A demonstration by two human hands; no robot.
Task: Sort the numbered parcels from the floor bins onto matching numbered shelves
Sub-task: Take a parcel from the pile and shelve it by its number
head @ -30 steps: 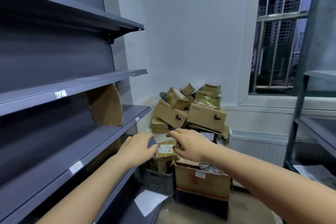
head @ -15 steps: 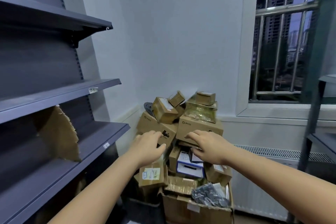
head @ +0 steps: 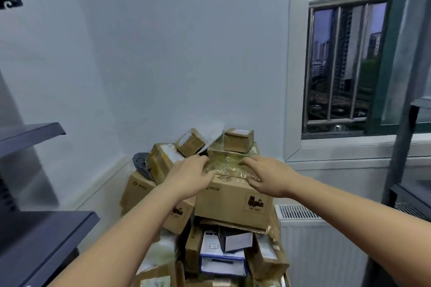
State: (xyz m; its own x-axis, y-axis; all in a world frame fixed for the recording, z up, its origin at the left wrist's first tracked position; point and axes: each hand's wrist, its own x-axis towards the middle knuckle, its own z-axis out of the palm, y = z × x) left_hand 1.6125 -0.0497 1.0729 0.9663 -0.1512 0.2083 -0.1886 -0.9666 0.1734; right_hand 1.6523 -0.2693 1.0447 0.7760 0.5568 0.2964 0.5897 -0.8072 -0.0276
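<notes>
A heap of cardboard parcels fills the corner. On top of a large brown box (head: 233, 202) lies a flat parcel wrapped in shiny yellowish tape (head: 225, 163). My left hand (head: 190, 176) has its fingers curled over this taped parcel's left edge. On the parcel's right side rests my right hand (head: 268, 173), fingers fairly straight on top and thumb at the front edge. A small taped box (head: 238, 140) sits just behind the parcel. Grey shelves (head: 42, 237) stand at the left; no shelf number shows.
More boxes lean left of the pile (head: 161, 163), and a blue-and-white carton (head: 221, 256) is wedged lower down. A white radiator (head: 319, 247) and a barred window (head: 338, 65) are at the right, beside another grey rack (head: 412, 193).
The view swung right, away from the left shelves, and closed in on the pile. Both hands rose from the lower parcels to the taped parcel on top.
</notes>
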